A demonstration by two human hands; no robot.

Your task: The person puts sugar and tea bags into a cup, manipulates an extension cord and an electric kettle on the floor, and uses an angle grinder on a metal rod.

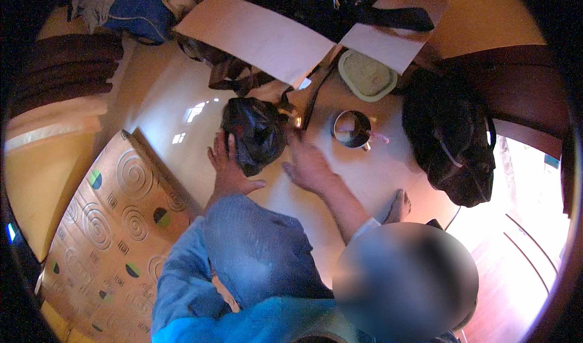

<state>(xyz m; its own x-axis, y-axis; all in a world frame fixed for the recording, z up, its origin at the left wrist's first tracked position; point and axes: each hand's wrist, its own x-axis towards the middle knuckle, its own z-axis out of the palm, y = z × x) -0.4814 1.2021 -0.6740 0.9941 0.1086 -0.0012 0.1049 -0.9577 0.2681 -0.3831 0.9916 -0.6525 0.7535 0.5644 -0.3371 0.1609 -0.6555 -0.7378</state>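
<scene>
The left hand (228, 167) lies flat and open against the black plastic bag (255, 133); the right hand (310, 164), fingers spread, touches its other side. The bag sits bunched on the glossy floor (164, 100), seemingly not yet lifted. Nearby stand a steel cup (351, 129), a lidded container (367, 74), cardboard (255, 36) and a patterned mat (115, 221).

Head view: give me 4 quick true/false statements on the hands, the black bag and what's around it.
1. Both hands are at the black plastic bag on the floor. True: left hand rests against its left side, right hand is at its right side.
2. The round metal cup lies left of the bag. False: it is right of it.
3. The patterned mat with spirals lies to the person's left. True.
4. The cream oval lid sits on top of the bag. False: it lies apart, beyond the cup.
</scene>
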